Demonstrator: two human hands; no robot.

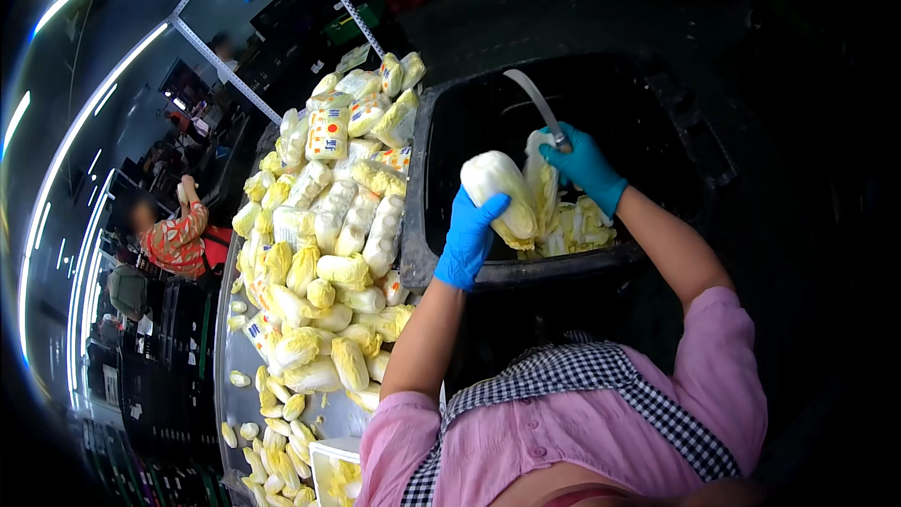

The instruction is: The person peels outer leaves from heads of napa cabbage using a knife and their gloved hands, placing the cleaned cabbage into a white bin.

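Note:
My left hand, in a blue glove, grips a napa cabbage over a large black bin. In a green glove, my right hand holds a knife with a curved blade pointing up and away. A loose cabbage leaf stands between the cabbage and my right hand, touching that hand's fingers. Below both hands, cut cabbage leaves lie in the near part of the bin. The knife's handle is mostly hidden in my fist.
Left of the bin, a metal table bears a heap of napa cabbages, some in printed wrappers. Small cabbage hearts and a white box are at its near end. A co-worker stands beyond the table, near stacked black crates.

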